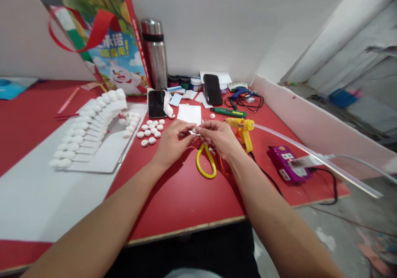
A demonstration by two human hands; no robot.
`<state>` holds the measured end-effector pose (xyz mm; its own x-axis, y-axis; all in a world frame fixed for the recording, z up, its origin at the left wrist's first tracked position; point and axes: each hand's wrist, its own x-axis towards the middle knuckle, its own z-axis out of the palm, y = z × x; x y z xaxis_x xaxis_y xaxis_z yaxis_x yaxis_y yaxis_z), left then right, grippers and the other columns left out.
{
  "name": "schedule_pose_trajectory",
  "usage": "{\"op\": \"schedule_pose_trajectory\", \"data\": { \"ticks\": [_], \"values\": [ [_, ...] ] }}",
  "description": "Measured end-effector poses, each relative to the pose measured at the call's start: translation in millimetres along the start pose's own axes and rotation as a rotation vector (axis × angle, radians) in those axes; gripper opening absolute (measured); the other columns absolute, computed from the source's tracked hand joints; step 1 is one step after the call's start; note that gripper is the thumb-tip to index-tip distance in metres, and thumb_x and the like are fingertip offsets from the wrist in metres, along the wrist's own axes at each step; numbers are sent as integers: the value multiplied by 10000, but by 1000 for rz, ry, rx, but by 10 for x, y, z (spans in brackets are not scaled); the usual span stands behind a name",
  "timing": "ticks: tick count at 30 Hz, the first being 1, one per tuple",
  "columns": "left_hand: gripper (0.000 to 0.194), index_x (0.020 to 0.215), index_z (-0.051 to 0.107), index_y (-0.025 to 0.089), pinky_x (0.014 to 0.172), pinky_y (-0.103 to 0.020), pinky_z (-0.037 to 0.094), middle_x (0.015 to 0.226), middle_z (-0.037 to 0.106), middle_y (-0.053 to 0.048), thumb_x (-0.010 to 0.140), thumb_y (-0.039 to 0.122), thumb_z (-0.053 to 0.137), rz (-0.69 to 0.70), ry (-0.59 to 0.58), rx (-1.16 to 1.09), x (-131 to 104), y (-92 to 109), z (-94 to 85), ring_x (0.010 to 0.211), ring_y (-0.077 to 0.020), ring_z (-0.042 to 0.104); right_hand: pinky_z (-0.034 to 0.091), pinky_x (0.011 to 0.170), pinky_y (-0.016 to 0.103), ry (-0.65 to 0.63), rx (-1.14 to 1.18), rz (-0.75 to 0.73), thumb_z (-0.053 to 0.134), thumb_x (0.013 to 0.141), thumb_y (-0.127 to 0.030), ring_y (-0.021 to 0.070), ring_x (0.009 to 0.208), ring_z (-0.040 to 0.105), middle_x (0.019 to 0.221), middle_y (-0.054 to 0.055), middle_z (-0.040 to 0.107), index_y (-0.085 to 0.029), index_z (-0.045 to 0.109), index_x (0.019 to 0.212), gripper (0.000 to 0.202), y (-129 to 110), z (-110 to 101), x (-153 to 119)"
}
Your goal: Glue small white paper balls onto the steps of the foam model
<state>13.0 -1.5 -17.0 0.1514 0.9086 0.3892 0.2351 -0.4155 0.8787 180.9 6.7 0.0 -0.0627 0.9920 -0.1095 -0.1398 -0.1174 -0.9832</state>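
Note:
My left hand (174, 141) and my right hand (219, 138) meet over the middle of the red table. Their fingertips pinch a small white piece (195, 130), mostly covered by the fingers, so its shape is unclear. Just below them lies a tool with a yellow loop handle (211, 171), partly under my right hand. A white paper square (190, 113) lies beyond the fingers. Several white round discs (147, 132) sit left of my left hand. To the right of my right hand stands a yellow hot glue gun (245, 134) with a long clear glue stick (297, 146).
At left, a curved white form (102, 135) carries rows of white discs on thin sticks. A picture bag (120, 59), steel flask (157, 55), two phones (157, 104) and a green cutter (230, 112) stand or lie behind. A purple power block (283, 166) with cables is at right.

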Motion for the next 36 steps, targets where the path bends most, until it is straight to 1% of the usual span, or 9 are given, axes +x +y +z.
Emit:
{"op": "schedule_pose_trajectory", "data": {
  "ticks": [6, 12, 16, 19, 22, 25, 27, 30, 36],
  "values": [
    [128, 963, 732, 178, 747, -292, 534, 944, 688, -45, 891, 282, 709, 64, 60, 94, -5, 3, 11, 807, -156, 638, 453, 506, 224, -23, 20, 8, 862, 644, -321, 89, 524, 573, 640, -9, 673, -158, 686, 760, 267, 19, 11, -7],
    [140, 920, 709, 181, 738, -301, 527, 902, 686, -43, 873, 313, 709, 35, 18, 141, -2, -27, 3, 782, -164, 642, 490, 524, 247, -36, -87, -19, 818, 689, -325, 95, 514, 568, 644, 2, 668, -156, 677, 780, 239, 19, 24, -7],
    [190, 950, 685, 187, 759, -293, 530, 888, 714, -42, 838, 334, 728, -65, 129, 86, 64, 13, -212, 783, -169, 661, 468, 492, 262, 38, -266, -120, 709, 814, -407, 129, 552, 606, 785, 58, 731, -166, 668, 863, 249, 11, -60, 33],
    [238, 963, 680, 207, 694, -285, 521, 851, 726, -40, 824, 392, 738, -183, 238, 139, 124, 93, -477, 754, -182, 656, 505, 593, 308, 149, -462, -260, 631, 877, -369, 161, 637, 622, 827, 62, 724, -175, 666, 881, 198, 36, -144, 86],
    [205, 885, 698, 226, 630, -300, 489, 814, 725, -52, 811, 415, 728, -248, 110, 362, 159, 130, -694, 727, -213, 648, 520, 857, 404, 162, -691, -407, 645, 869, -266, 230, 880, 658, 967, 89, 739, -175, 708, 964, 146, 75, -151, 110],
    [135, 798, 717, 216, 757, -378, 505, 902, 725, -83, 774, 348, 719, -140, -148, 629, 173, 77, -784, 827, -266, 655, 430, 1039, 449, 58, -906, -511, 690, 852, -207, 287, 1134, 605, 1185, 120, 729, -177, 725, 1109, 262, 107, -82, 95],
    [119, 794, 737, 205, 858, -439, 489, 963, 715, -110, 775, 312, 688, -45, -269, 773, 175, 13, -786, 926, -311, 640, 411, 1040, 467, -4, -1027, -530, 715, 843, -198, 322, 1191, 573, 1259, 151, 708, -159, 710, 1185, 345, 122, -28, 82],
    [161, 831, 763, 190, 910, -492, 461, 1030, 699, -146, 803, 302, 651, -10, -331, 919, 170, -76, -762, 999, -354, 604, 398, 983, 507, -29, -1163, -513, 703, 857, -188, 369, 1148, 578, 1226, 208, 708, -115, 689, 1216, 367, 136, 44, 83],
    [166, 861, 769, 201, 958, -510, 439, 1077, 687, -146, 801, 320, 671, -51, -372, 921, 157, -145, -761, 1063, -357, 597, 369, 944, 475, 26, -1249, -487, 521, 899, -47, 344, 1040, 609, 1024, 224, 734, -110, 716, 899, 205, 136, 162, 145]
  ]
}}
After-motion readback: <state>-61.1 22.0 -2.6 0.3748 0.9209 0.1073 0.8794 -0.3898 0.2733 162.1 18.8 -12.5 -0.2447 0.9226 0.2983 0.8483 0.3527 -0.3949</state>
